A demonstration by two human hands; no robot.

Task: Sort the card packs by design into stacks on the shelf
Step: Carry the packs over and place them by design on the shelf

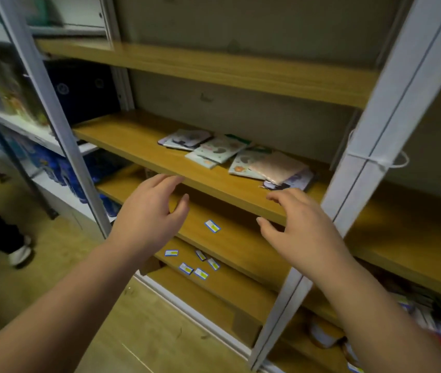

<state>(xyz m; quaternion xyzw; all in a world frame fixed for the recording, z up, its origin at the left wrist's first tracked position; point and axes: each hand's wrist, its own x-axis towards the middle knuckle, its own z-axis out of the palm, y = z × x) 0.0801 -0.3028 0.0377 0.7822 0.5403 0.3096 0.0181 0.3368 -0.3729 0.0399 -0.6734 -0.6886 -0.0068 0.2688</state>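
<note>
Card packs (235, 160) lie in a loose, overlapping spread on the middle wooden shelf (138, 146), toward its right half and just behind the front edge; no sorted stacks are visible yet. The spread includes a dark-printed pack at the left end (185, 138), pale packs with round motifs in the middle (219, 150), and a plain pinkish pack (278, 168) lying on top of others at the right end. Because the packs overlap, several designs are partly hidden, so the upper packs will probably have to be lifted before the lower ones can be identified. The left hand (149, 214) hovers in front of the shelf edge, fingers spread and loosely curved, holding nothing. The right hand (300, 230) hovers likewise just below the right end of the spread, fingers apart and empty. Both grips are apart, in a posture that suggests a reach toward the packs. The bare left part of the shelf offers room for the separate stacks. Small blue-bordered labels (212, 226) lie scattered on the lower shelves (240, 243); they appear unrelated to the sorting.
</note>
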